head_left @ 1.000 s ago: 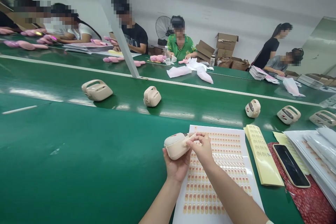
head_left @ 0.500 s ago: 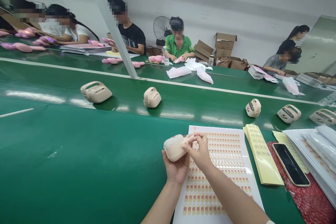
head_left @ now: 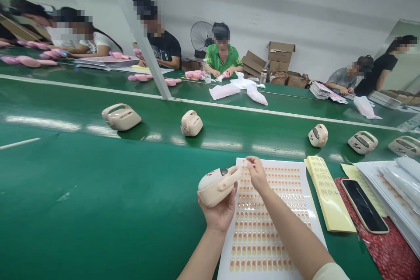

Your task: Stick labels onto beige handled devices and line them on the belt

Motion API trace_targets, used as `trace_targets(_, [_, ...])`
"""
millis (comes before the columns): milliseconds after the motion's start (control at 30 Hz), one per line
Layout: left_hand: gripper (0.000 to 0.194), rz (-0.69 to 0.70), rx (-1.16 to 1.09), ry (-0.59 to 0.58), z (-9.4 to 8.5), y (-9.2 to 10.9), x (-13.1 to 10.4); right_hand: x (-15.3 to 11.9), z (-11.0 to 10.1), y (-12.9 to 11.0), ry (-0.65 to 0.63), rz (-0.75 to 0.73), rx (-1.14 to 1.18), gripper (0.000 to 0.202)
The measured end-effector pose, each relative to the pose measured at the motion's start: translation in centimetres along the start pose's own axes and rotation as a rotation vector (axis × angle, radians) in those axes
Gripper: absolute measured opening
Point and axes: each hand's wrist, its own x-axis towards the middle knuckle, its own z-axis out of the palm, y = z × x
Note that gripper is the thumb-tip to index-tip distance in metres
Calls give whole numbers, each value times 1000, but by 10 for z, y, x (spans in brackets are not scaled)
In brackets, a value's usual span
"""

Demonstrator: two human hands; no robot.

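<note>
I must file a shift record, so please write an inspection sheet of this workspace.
Surface: green tabletop, smooth.
Job's things: cream handled device, held up; sticker sheet, flat on the tabletop.
Clutter: phone, yellow sticker strip, red bubble wrap and stacked sheets, all on the right side.
Hands: left hand holds the device; right hand is at the sheet's far end, any pinched item unclear.
Cables: nothing seen.
Surroundings: five similar devices on the green strip beyond; co-workers, fan and cardboard boxes farther back.
</note>
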Motion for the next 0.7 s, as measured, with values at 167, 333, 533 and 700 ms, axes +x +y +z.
trace_targets(167, [53, -10, -24, 11, 2, -1, 2, 30, 1, 25, -89, -95, -222, 31])
trace_targets(333, [45, 19, 0, 28, 7, -4, 6, 32, 7, 32, -165, -180, -368, 7])
trace_targets(533, [47, 2, -37, 34, 2, -3, 5, 26, 9, 37, -189, -257, -444, 16])
trace_targets(700, [52, -10, -45, 21, -3, -1, 5, 27, 13, 39, -165, -241, -438, 10])
